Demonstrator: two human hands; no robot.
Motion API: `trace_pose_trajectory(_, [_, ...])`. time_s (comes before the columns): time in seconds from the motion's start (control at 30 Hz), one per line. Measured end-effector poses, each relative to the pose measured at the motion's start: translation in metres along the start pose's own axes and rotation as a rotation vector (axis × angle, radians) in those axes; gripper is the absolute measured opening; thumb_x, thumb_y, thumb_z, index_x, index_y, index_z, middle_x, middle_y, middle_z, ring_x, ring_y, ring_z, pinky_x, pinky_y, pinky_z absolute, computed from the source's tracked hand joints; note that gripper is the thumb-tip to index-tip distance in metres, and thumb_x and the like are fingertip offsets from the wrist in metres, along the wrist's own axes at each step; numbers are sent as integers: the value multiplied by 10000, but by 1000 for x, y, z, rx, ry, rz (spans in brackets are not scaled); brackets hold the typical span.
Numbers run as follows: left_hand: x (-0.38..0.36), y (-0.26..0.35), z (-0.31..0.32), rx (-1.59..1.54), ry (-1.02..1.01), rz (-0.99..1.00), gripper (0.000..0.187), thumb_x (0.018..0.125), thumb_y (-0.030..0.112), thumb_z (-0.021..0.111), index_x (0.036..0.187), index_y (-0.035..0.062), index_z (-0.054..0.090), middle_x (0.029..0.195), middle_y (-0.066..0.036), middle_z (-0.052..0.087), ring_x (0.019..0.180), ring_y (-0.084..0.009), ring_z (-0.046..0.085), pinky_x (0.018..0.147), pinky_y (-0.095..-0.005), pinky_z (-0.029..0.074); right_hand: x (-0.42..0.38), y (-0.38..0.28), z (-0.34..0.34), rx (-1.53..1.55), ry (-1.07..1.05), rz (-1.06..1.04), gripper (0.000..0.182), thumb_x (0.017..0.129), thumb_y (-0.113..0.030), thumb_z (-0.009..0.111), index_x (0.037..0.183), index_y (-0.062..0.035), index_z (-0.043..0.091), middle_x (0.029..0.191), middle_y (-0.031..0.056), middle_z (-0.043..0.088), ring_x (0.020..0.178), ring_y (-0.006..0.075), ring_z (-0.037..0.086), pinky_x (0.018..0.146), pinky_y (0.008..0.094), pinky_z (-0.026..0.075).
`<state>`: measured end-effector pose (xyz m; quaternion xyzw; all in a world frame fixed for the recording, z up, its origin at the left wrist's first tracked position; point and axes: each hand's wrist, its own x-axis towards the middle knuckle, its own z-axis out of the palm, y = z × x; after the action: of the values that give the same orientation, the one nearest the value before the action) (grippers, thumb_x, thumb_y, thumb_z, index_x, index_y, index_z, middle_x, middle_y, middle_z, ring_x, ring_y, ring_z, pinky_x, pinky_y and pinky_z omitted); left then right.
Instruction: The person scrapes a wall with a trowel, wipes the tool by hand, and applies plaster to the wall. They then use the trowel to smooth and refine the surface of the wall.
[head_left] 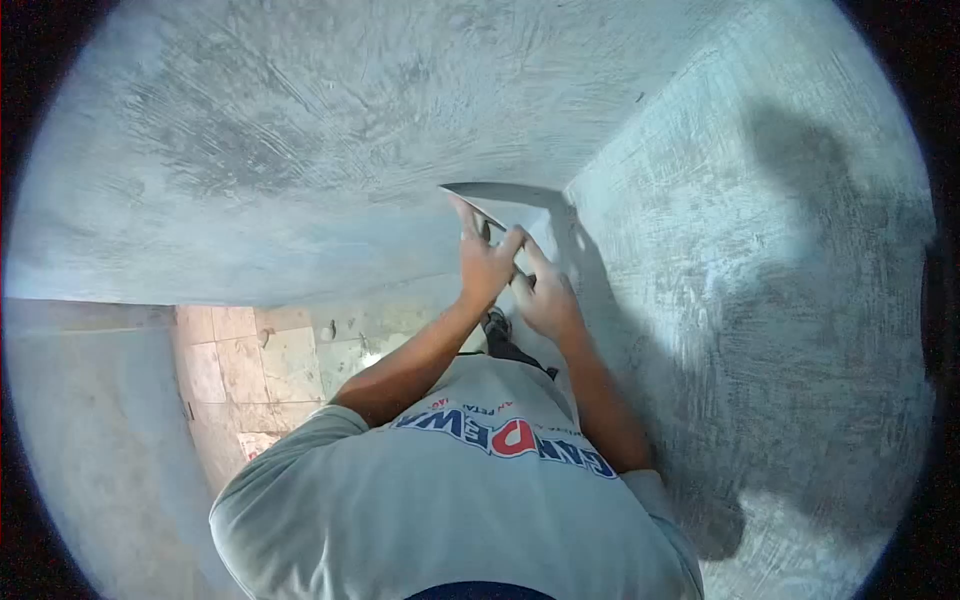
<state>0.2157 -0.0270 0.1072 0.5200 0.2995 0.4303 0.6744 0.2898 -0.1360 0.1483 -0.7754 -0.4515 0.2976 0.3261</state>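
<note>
A flat metal trowel point(474, 208) is seen nearly edge-on, one end of its blade against the grey plastered wall point(330, 130) near a corner. My left hand point(486, 262) is closed on the trowel, with fingers reaching up along the blade. Beside it, to the right, my right hand point(546, 292) is also closed on the trowel, around its lower end. The trowel's handle is mostly hidden by my fingers. A dark shadow spreads from the blade toward the corner.
Another plastered wall point(760, 300) rises close on the right and meets the first at a corner. Below left lies a tiled floor point(290, 365) with stains and small bits on it. A further wall surface point(100, 430) stands at the far left.
</note>
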Motion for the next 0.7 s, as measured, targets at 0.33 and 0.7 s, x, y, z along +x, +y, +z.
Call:
trace_pose_trajectory(0.33, [2, 0, 18, 31, -8, 67, 1059, 891, 70, 727, 1580, -164, -43, 1209, -256, 648, 1061, -249, 658, 1099, -416, 486, -6, -3, -12, 64, 123, -8, 640, 954, -113, 574, 1564, -30, 399, 1196, 352, 646, 1051, 444, 683, 918, 466, 529])
trace_pose_trajectory(0.7, [-7, -8, 25, 55, -13, -79, 1070, 868, 42, 707, 1602, -126, -54, 1223, -242, 669, 1077, -261, 674, 1057, -382, 493, -9, 16, -17, 102, 50, 49, 631, 969, -155, 570, 1558, -8, 397, 1140, 301, 629, 1012, 435, 613, 903, 444, 504])
